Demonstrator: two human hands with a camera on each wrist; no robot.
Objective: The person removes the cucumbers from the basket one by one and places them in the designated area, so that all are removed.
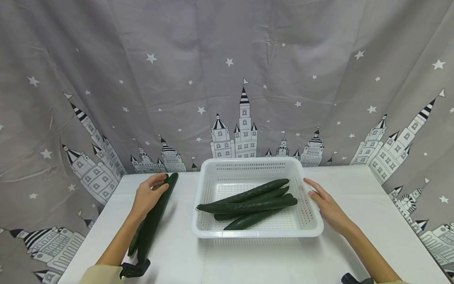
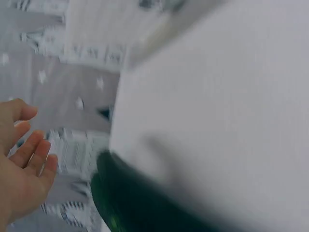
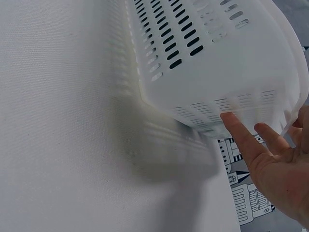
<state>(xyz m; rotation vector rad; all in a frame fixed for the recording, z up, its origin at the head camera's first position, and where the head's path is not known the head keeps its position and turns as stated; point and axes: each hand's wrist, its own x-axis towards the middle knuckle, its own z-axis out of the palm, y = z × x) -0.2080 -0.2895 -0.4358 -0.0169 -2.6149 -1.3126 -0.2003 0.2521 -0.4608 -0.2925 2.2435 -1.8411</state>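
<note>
Lying under the left grip point(image 1: 147, 197) are two green cucumbers point(image 1: 155, 221)

A gray curtain point(image 1: 227, 31) scattered with white stars point(image 1: 229, 62) hangs in loose folds behind a white table point(image 1: 354, 189). Black-and-white castles point(image 1: 222, 142) line the fabric's lower part, where a central tower point(image 1: 244, 126) flies a small flag point(image 1: 246, 81) over its striped spire point(image 1: 244, 97), and others lean at either side.
</note>
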